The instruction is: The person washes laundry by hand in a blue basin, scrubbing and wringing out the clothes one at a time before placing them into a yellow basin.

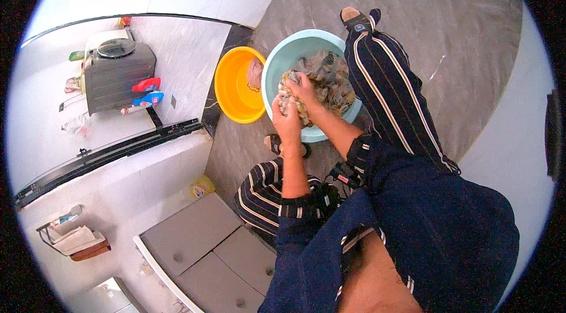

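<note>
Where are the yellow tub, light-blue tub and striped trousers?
Yellow tub (233,84): head view, on its bare inside.
Light-blue tub (289,51): head view, on its inner wall.
Striped trousers (389,86): head view, on the right leg.

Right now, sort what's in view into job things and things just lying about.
Job: bunched cloth in the left hand and right hand; blue tub; perhaps the yellow tub.
Apparently lying about: red container; blue container; paper.

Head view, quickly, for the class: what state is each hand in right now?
Left hand: closed, fingers curled, holding bunched patterned cloth.
Right hand: closed, gripping the same cloth.
</note>
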Motion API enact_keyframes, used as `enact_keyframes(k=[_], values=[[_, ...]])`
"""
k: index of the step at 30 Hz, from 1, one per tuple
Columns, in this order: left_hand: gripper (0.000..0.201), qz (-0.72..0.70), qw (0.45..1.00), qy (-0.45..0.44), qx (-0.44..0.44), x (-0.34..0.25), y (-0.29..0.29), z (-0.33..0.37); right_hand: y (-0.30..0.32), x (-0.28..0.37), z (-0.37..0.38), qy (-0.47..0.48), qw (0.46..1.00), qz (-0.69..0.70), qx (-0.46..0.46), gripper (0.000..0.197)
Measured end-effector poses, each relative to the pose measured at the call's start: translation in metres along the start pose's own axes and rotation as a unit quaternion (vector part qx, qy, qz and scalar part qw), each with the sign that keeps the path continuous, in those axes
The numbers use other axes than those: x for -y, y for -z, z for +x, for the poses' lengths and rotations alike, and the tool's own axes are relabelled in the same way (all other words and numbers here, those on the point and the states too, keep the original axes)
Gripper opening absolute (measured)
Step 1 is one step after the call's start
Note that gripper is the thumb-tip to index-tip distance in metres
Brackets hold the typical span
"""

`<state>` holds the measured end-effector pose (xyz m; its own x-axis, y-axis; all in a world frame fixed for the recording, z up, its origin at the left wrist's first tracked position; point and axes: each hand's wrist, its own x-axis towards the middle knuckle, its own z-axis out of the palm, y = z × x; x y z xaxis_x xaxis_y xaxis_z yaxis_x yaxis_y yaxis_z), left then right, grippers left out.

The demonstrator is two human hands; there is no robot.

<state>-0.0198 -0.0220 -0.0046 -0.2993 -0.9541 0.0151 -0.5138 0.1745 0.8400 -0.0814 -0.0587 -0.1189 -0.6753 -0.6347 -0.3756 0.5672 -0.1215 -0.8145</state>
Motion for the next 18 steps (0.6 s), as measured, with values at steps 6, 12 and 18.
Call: enact_keyframes(k=[6,12,18], values=[[0.033,0.209,0.955,-0.207,-0.040,-0.024,-0.004,-0.028,0.007,-0.007,0.013,-0.030,0.990,0.118,0.068,0.055],[0.052,0.267,0.914,-0.305,0.030,-0.042,-0.008,-0.032,0.025,-0.016,0.035,-0.202,0.912,0.353,0.045,0.025],[0.043,0.259,0.914,-0.302,0.076,-0.037,0.019,-0.025,0.007,0.022,-0.037,-0.269,0.780,0.541,0.162,0.042]])
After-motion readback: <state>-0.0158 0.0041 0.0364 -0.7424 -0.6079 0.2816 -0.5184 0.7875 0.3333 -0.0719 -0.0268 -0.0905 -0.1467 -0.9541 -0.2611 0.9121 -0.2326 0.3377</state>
